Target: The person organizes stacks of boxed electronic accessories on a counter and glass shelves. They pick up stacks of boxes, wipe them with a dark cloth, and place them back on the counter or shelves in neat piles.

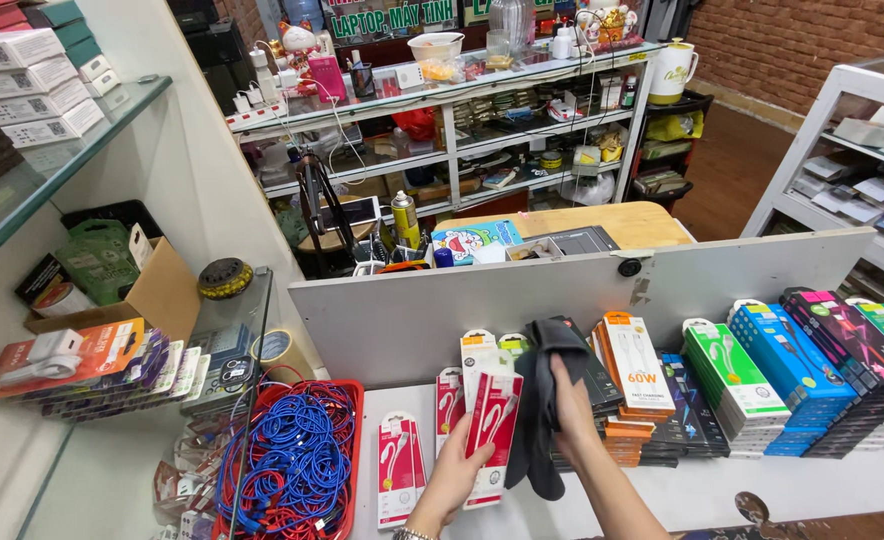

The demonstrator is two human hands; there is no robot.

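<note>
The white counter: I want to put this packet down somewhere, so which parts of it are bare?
A bare strip of the white counter runs along the near edge, below the green packets and blue packets. A narrow gap lies between the red basket of cables and the red-and-white packets. The back row against the grey board is packed tight.

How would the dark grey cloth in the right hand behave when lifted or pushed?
Probably floppy: the dark grey cloth drapes in folds from the right hand. Likely light, since it hangs from a loose grip. It would probably bunch up rather than slide if pushed.
</note>
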